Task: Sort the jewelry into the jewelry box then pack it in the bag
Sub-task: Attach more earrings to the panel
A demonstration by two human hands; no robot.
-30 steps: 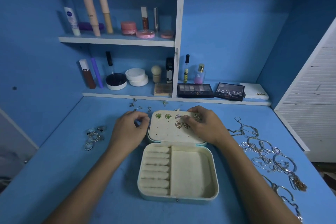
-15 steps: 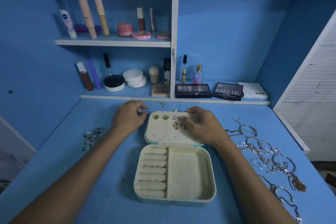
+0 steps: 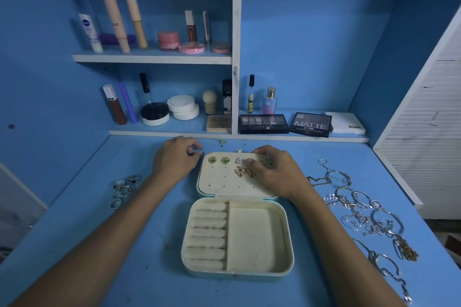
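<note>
Both your forearms reach forward, converging. Your left hand [image 3: 174, 161] is palm-down, its fingers curled with tips pinched together. Your right hand [image 3: 270, 169] lies palm-down, fingers bent, thumb tucked inward.

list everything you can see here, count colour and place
jewelry box: one, cream inside, open at table centre
earrings: several, green, silver and gold, pinned in the lid
rings: a cluster, silver, table left
chains and bangles: a tangle, silver and gold, table right
cosmetics: many, mixed colours, on two shelves
eyeshadow palettes: two, black, lower shelf
left hand: one, pinching a small earring beside the lid
right hand: one, fingers on the lid
</note>
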